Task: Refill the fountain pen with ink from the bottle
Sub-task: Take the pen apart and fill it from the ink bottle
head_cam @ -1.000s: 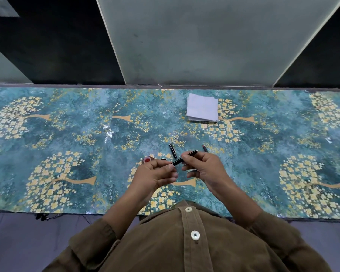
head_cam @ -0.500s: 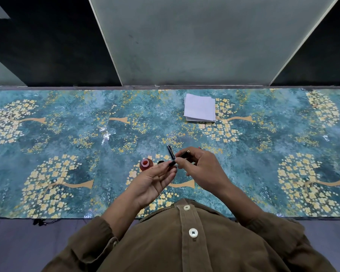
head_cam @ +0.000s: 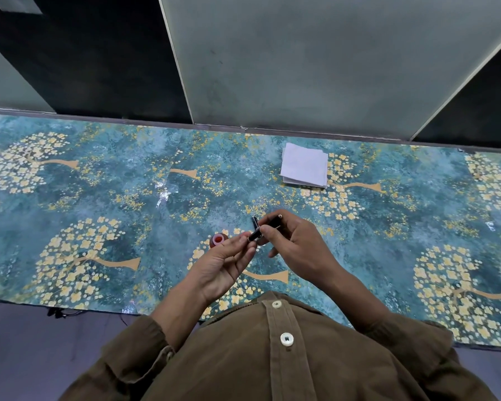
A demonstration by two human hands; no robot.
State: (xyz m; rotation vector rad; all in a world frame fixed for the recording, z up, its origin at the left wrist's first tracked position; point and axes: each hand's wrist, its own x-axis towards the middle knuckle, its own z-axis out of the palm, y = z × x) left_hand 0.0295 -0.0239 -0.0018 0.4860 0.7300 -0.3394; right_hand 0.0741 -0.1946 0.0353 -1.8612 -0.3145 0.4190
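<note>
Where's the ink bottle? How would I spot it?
Look at the long blue table cover with yellow flower trees. Near its front middle, just left of the person's left hand, stands the ink bottle. It is the only small round red thing there; the white folded paper lies farther back.

Right hand (head_cam: 295, 244) pinches pen (head_cam: 265, 230); left hand (head_cam: 223, 263) open beside.

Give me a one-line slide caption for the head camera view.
Right hand holds a slim black fountain pen over the teal floral table, left hand at its tip, small red ink bottle beside.
</note>
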